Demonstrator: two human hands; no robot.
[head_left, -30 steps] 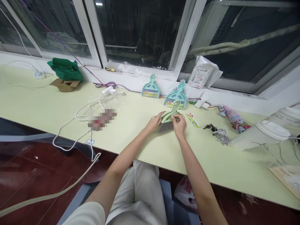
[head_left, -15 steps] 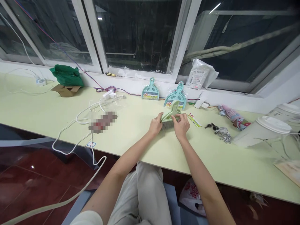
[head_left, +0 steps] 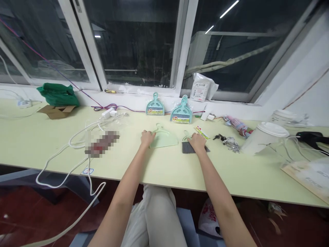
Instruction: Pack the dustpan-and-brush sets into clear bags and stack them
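Note:
A small pale green dustpan (head_left: 164, 138) lies on the table with its handle pointing toward the window. My left hand (head_left: 148, 138) grips its left edge, fingers closed. To the right, my right hand (head_left: 197, 142) is closed over a small hand brush (head_left: 188, 148), covering most of its green body. Dark grey bristles show on both sides of the hand and face me. Dustpan and brush are apart, with bare tabletop between them. A printed label strip (head_left: 201, 132) lies just beyond my right hand.
Packaged blue dustpan sets (head_left: 181, 111) and a single one (head_left: 155, 106) lean at the wall. White cables (head_left: 69, 144) and a blurred-out object (head_left: 102, 144) lie left. Keys (head_left: 230, 143) and a lidded paper cup (head_left: 264, 137) stand right. The table edge (head_left: 169, 187) is near.
The green dustpan and brush, held together before, are now separated. My left hand has moved left with the dustpan; the right hand holds the brush down on the table. The view has shifted right.

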